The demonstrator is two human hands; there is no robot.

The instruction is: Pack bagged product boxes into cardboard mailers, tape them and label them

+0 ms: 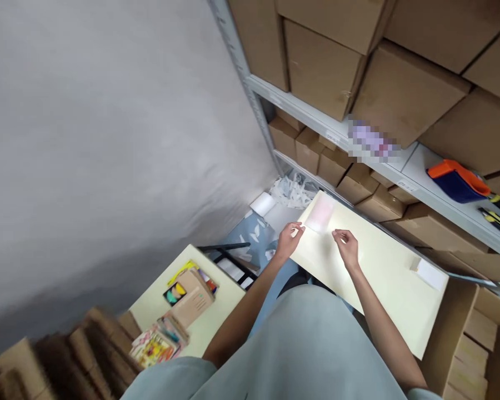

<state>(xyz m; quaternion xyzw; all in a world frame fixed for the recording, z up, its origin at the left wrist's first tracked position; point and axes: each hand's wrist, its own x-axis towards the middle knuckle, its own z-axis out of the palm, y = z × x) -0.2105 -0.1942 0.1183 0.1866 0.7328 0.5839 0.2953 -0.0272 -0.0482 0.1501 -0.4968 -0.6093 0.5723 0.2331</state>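
A flat, pale pink rectangle with whitish edges, sheet or thin packet, lies at the far left end of the cream tabletop. My left hand is at its near left corner, thumb and fingers brought together in a pinch. To the right of the rectangle, my right hand hovers over the tabletop with its fingers curled and the thumb against the fingertips. Whatever either pinch holds is too small to make out. A small white box-like item rests at the table's right end.
Shelves with cardboard boxes rise behind the table; an orange and blue holder sits on one. Scraps of white paper litter the floor. At left, a second table carries booklets. An open carton stands at right.
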